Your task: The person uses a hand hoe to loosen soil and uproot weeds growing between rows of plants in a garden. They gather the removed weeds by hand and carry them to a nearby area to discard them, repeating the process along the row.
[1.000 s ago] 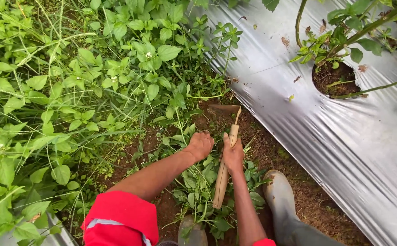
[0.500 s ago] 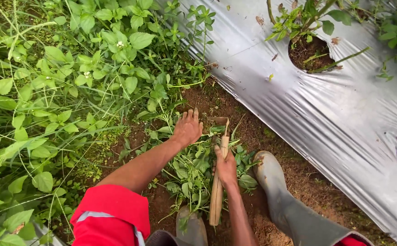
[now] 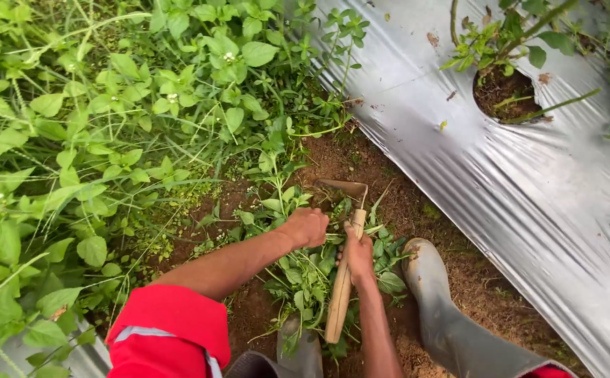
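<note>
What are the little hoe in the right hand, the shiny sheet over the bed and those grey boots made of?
The hoe has a pale handle that looks like bare, unvarnished wood; its blade seems dull, soil-stained metal. The shiny sheet looks like thin silver plastic film: it creases and glints. The boot appears to be smooth grey rubber, matte with dirt. The right hand grips the handle.

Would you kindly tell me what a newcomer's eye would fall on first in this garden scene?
Most striking is the silver plastic sheet sloping across the right side, with a planting hole near the top. At centre, the left hand grips a bunch of weeds while the right hand holds a wooden-handled hoe on the bare soil. A grey rubber boot stands just right of them.
</note>
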